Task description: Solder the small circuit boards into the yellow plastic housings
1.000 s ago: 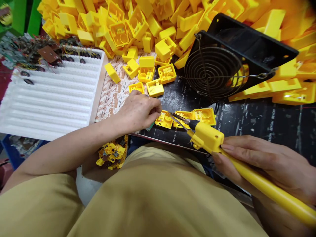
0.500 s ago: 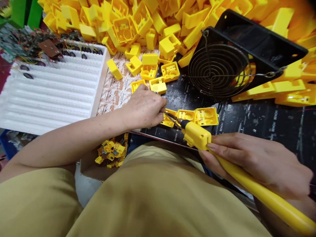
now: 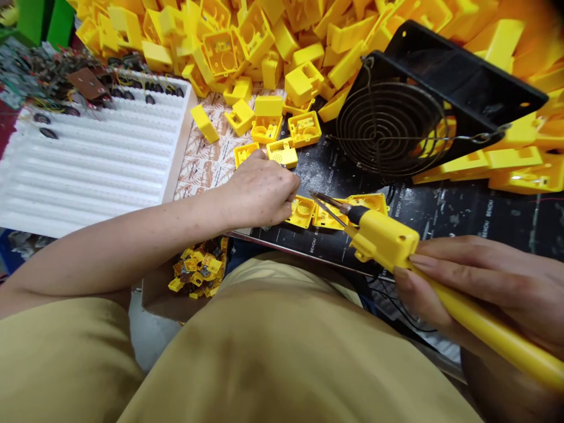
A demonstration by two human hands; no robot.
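In my right hand is a yellow soldering iron, its metal tip pointing left and raised over a row of open yellow plastic housings on the black bench top. A thin metal tube runs beside the tip. My left hand rests at the left end of that row, fingers curled and closed. The back of this hand hides whatever its fingertips hold. Just beyond it sit a yellow housing with a grid of small holes and an open one with parts inside.
A black fan with a wire guard stands at the right. Yellow housings are heaped along the back. At left lies a ridged white foam tray with wired parts. Below the bench edge, a box holds small yellow pieces.
My right hand has drawn the soldering iron to the right, and its tip has left the spot by my left fingers. My left hand has barely moved.
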